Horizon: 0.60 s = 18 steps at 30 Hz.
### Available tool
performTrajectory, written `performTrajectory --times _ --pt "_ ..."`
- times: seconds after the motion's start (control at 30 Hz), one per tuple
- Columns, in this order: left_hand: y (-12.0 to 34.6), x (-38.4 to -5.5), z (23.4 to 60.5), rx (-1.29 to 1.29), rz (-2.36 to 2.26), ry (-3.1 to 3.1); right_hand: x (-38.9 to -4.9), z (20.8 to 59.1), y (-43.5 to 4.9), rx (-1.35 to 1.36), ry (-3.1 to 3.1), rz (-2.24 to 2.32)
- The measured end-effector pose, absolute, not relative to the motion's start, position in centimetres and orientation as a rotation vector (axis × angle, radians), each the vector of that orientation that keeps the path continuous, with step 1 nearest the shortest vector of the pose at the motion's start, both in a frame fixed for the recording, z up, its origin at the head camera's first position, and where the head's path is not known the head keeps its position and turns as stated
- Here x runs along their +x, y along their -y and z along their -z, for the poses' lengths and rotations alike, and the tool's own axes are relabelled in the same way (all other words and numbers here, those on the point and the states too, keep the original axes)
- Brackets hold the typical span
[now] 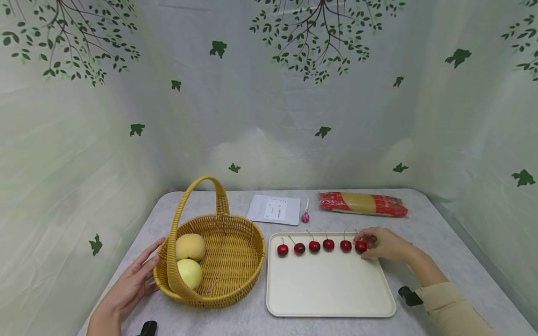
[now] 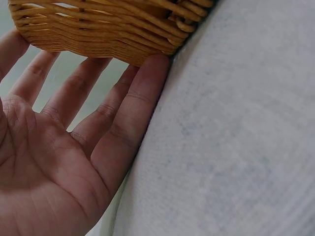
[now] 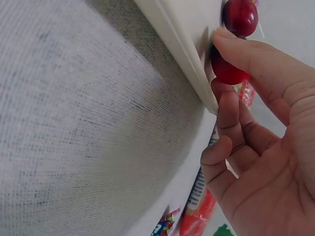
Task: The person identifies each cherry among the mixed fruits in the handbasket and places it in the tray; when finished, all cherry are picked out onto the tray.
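Several dark red cherries with stems stand in a row along the far side of a white tray (image 1: 329, 291). My right hand (image 1: 384, 243) pinches the rightmost cherry (image 3: 229, 69) between thumb and fingers, at the tray's far right corner. Close by it sits a neighbouring cherry (image 1: 345, 246). On the left, my left hand (image 1: 131, 283) touches the outside of a woven basket (image 1: 229, 261) with its fingers stretched out, as the left wrist view shows. Inside the basket lie a yellow-orange round fruit (image 1: 190, 247) and a pale yellow-green round fruit (image 1: 190, 274).
Behind the tray lie a white labelled packet (image 1: 275, 209), a pink-wrapped lollipop (image 1: 305, 216) and a long red and yellow packet (image 1: 362, 204). The basket's tall handle (image 1: 178, 219) arches over its left part. A patterned curtain (image 1: 269, 116) surrounds the grey table.
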State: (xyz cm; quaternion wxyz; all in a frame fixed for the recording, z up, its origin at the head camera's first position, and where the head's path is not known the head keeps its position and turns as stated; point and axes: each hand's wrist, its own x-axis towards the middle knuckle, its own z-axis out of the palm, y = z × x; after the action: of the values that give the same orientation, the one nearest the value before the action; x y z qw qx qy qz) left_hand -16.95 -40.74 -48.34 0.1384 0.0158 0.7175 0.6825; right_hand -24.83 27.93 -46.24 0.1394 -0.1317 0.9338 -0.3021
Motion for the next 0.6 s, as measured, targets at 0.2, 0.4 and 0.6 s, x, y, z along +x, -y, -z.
performTrajectory --times 0.2,0.4,0.6 --pt "40.66 -16.95 48.40 0.016 -1.968 -2.078 -24.70 46.37 -27.99 -0.367 -2.693 0.890" --pt "40.72 -16.83 48.53 0.048 -1.980 -2.061 -24.48 46.48 -28.00 -0.379 -2.697 0.904" --pt "40.88 -16.92 48.46 0.077 -2.005 -2.029 -24.53 46.13 -27.86 -0.354 -2.719 0.900"
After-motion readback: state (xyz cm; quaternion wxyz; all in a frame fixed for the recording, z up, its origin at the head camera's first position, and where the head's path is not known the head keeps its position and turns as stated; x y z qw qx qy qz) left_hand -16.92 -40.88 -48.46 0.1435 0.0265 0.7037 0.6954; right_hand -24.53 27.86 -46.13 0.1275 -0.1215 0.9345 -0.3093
